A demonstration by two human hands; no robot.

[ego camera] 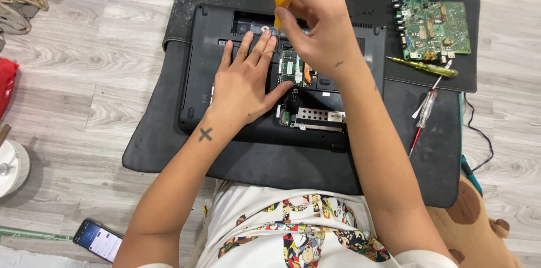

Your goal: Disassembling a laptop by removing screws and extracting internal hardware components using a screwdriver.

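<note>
Matte black laptop (253,65) under flat, open left hand (245,85); right hand (315,25) gripping orange-handled screwdriver (280,6).

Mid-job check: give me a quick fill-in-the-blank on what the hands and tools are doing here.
1. The left hand rests flat on the upturned black ____.
2. The right hand grips a screwdriver with a ____ handle.
3. The green circuit board lies to the person's ____.

Missing words: laptop; orange; right
</note>
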